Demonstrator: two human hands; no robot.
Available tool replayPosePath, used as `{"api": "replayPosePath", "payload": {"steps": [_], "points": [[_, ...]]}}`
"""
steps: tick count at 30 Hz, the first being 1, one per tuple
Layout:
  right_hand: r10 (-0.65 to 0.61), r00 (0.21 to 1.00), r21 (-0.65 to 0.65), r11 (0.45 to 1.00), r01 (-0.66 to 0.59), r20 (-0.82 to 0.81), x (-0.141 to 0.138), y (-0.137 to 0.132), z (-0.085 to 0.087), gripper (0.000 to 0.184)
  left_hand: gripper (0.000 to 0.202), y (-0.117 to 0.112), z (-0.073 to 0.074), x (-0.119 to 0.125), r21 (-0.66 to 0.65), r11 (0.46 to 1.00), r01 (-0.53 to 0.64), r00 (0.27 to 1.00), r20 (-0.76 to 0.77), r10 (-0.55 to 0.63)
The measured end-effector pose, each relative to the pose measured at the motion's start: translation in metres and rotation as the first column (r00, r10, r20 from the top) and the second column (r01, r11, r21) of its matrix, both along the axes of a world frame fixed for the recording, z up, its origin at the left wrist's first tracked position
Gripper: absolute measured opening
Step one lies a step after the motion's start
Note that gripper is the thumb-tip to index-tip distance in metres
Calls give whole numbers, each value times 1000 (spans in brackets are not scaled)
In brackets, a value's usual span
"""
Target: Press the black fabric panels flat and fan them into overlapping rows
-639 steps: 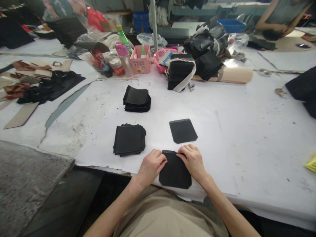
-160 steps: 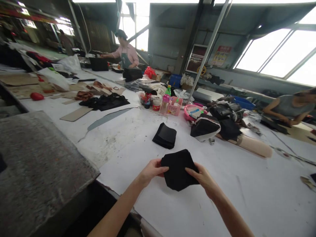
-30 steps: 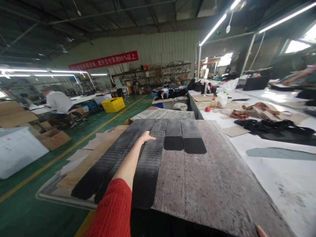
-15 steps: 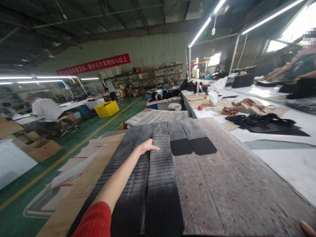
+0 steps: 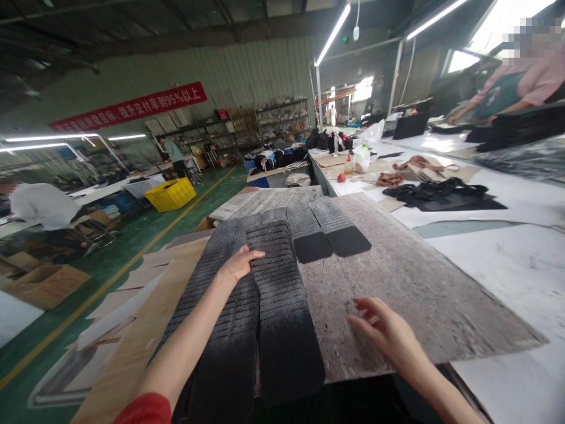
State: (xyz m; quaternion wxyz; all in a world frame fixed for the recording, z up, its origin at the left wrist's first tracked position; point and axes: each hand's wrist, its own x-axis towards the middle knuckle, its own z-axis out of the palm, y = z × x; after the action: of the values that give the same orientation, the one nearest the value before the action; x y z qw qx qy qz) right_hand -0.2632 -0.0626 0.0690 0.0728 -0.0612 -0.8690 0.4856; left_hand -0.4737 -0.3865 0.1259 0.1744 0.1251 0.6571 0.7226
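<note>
**Left hand flat on the black rows, right hand open over the felt**

We see the left hand (image 5: 241,263) lying palm down on the long rows (image 5: 273,294) of black pieces, fingers straight and close together. Each piece laps over the next like a shingle. The hand grips nothing; it rests on the seam between two rows. These rows run from 6 o'clock at the near edge up toward 12 o'clock, along the left part of the grey felt board (image 5: 410,277). At 1 o'clock from that hand we find two short rows (image 5: 329,232), whose nearest pieces lie side by side.

The right hand (image 5: 384,333) is at 5 o'clock from the left one and well apart from it. It is empty, with the fingers loosely spread. It sits low over bare felt just beside the rightmost long row, and we cannot tell whether the fingertips touch the board.

At 3 o'clock of the board lies the white table (image 5: 507,259). A heap of black scraps (image 5: 441,193) and a white bottle (image 5: 362,158) sit on it, farther up toward 1 o'clock. A person in a pink top (image 5: 516,88) works at 2 o'clock. At 10 o'clock we note a yellow crate (image 5: 171,194) and a red banner (image 5: 132,109).
</note>
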Motion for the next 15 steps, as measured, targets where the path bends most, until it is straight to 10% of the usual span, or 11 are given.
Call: {"api": "replayPosePath", "payload": {"steps": [6, 15], "points": [[220, 965, 347, 902, -257, 142, -70, -90, 16, 37, 41, -5, 3, 15, 16, 1000, -26, 1000, -4, 27], [112, 989, 75, 990, -119, 92, -57, -124, 3, 27, 31, -11, 17, 29, 85, 971, -223, 974, -18, 225]]}}
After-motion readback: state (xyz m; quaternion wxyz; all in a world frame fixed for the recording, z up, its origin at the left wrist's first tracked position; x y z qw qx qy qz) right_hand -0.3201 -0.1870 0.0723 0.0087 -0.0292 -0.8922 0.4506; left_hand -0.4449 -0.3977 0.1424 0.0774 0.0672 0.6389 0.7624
